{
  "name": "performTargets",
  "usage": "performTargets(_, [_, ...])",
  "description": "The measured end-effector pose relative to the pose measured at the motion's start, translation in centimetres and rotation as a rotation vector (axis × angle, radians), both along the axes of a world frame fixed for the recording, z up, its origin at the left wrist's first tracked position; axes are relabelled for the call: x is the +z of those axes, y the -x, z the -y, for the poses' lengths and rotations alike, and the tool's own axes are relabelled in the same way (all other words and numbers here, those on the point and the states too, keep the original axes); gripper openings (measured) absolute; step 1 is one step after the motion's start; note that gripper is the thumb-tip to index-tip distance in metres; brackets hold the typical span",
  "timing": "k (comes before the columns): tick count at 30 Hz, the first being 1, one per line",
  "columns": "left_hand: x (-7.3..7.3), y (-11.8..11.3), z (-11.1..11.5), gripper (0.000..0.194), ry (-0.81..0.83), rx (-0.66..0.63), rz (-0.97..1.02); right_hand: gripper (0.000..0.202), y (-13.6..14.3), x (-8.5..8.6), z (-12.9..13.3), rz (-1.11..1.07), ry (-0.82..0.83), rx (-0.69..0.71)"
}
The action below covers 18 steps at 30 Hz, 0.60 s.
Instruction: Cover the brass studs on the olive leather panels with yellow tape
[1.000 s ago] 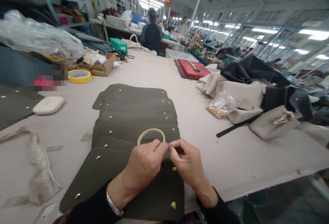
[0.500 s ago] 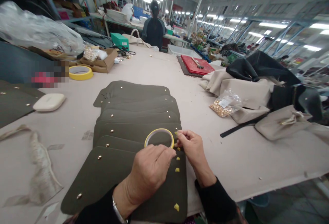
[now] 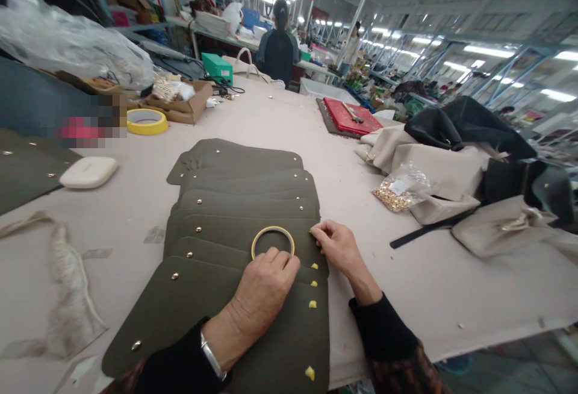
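Observation:
My left hand point(image 3: 264, 282) is closed on a narrow roll of yellow tape point(image 3: 254, 238), which tilts up above the fingers. Off to its right, my right hand point(image 3: 341, 248) pinches a small yellow scrap, seemingly tape, at the edge of the panels. Beneath both hands lie several overlapping dark olive panels point(image 3: 217, 322), fanned out in a row away from me. Metal studs point(image 3: 175, 276) show along their left and right sides. Small yellow tape pieces point(image 3: 312, 304) stick to the right edge of the nearest panels.
Left of the panels are a cream case point(image 3: 89, 172), a wider yellow tape roll point(image 3: 147, 121) and a frayed cloth strip point(image 3: 72, 285). To the right lie a bag of gold studs point(image 3: 395, 194), beige pieces point(image 3: 438, 171) and a red pad point(image 3: 345, 115). A person point(image 3: 279, 50) sits beyond.
My right hand has drawn away from the tape roll, slightly up and to the right. The left hand and roll have shifted a little left. The whole view has turned slightly.

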<state>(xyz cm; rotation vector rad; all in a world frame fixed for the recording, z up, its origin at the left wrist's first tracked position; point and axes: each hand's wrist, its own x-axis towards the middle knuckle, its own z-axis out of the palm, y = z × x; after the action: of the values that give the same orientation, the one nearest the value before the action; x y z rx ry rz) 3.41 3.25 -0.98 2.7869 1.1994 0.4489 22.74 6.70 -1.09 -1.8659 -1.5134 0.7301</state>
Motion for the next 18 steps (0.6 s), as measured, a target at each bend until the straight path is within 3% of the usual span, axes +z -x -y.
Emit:
performTargets(5, [-0.4,0.1,-0.1,0.008,0.017,0.004,0.015,0.02,0.3,0.0,-0.7,0.191,-0.044,0.042])
performTargets(8, [-0.4,0.1,-0.1,0.01,0.024,0.006,0.025,0.017,0.1,-0.1,-0.9,0.179,-0.044,0.038])
performTargets(11, [-0.4,0.1,-0.1,0.011,0.037,0.022,0.024,0.036,-0.7,-0.2,-0.4,0.091,-0.045,-0.006])
performTargets(13, [-0.4,0.0,-0.1,0.012,0.049,0.029,0.024,0.03,-1.3,-0.2,0.2,0.093,-0.14,-0.014])
performTargets(15, [-0.4,0.0,-0.2,0.011,0.055,0.031,0.023,0.017,-1.7,-0.1,0.9,0.211,-0.308,0.064])
performTargets(18, [-0.3,0.2,-0.1,0.012,0.04,0.02,0.034,0.015,-1.2,0.4,1.8,0.499,-0.471,0.331])
